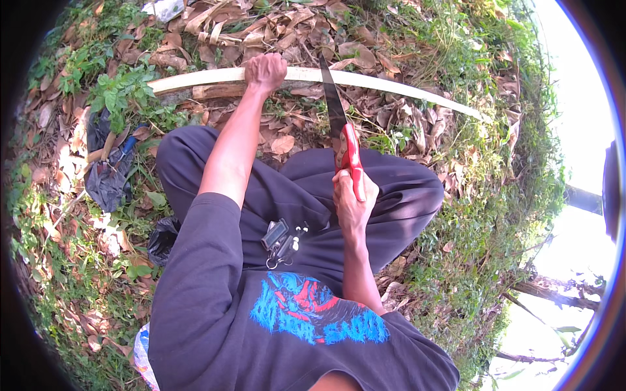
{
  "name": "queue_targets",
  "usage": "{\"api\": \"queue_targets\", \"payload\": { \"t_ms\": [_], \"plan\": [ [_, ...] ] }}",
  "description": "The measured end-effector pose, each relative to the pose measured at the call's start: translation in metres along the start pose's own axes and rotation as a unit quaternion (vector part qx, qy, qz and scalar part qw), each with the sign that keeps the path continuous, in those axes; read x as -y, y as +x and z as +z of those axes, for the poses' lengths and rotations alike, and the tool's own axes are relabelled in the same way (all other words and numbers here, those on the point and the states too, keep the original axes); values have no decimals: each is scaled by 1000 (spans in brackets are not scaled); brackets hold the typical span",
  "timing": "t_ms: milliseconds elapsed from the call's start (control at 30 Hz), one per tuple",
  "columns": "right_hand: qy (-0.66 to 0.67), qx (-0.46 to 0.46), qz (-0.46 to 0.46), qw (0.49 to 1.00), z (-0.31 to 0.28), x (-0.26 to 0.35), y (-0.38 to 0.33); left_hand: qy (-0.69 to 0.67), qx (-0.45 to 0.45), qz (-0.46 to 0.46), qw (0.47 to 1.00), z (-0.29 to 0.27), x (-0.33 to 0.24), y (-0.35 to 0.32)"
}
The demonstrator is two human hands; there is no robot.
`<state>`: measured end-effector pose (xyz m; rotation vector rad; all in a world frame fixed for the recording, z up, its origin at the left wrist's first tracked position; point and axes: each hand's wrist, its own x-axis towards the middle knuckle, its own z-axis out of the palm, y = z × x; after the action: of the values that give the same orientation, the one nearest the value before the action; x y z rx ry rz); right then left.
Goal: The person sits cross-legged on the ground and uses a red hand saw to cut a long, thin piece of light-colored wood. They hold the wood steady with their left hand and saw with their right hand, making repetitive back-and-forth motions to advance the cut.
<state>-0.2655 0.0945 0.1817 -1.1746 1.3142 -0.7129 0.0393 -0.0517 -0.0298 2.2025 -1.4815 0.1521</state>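
The shirt [208,326] lies nearest; beyond the legs [404,189], the left hand [266,72] clamps the pale strip [373,81]. The right hand [355,199] grips the saw [335,111] across it; firm pinning and light, square strokes should suit.

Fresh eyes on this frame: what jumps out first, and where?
A red-handled, dark-bladed hand saw in the right hand, just right of centre. It overlaps a long, pale, narrow strip across the upper part, gripped by the left hand. Then the blue-and-red print on the dark T-shirt, low in the middle.
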Motion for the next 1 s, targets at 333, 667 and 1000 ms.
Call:
{"api": "queue_targets", "payload": {
  "t_ms": [333,667,1000],
  "plan": [
    [-7,-8,-23,1000,4,-13,-11,23,-23,56,998,-6,-4,-10],
    [-25,-5,-55,998,7,-22,16,46,-71,49,995,8,3,-8],
    [21,15,-30,999,5,-12,14,55,-167,128,976,22,14,-4]
  ]
}}
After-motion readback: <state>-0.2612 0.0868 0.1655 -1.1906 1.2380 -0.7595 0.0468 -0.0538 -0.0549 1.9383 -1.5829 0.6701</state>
